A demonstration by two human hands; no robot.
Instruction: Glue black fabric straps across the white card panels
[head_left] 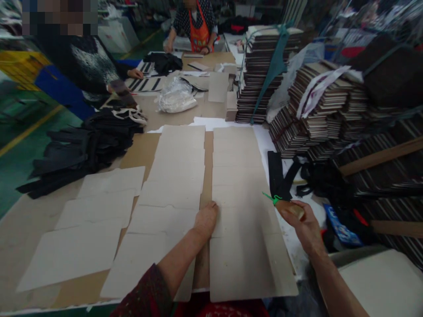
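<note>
Overlapping pale boards run in two long columns on the table, a left column (168,189) and a right column (236,198), with a strip of brown board between them. My left hand (207,219) rests at that gap, closed, near the right column's inner edge; what its fingers hold, if anything, is hidden. At the right, my right hand (306,222) is wrapped round a wooden-handled tool (291,210) with a green string on its end, held above the right column's outer edge. More pale boards (79,242) overlap at the lower left.
Black fabric strips (86,143) lie at the left, and black straps (280,176) at the right. Tall board stacks (261,75) stand behind on the right. A clear plastic bag (176,94) sits farther back. Two people stand across and at the far left, their hands at the table.
</note>
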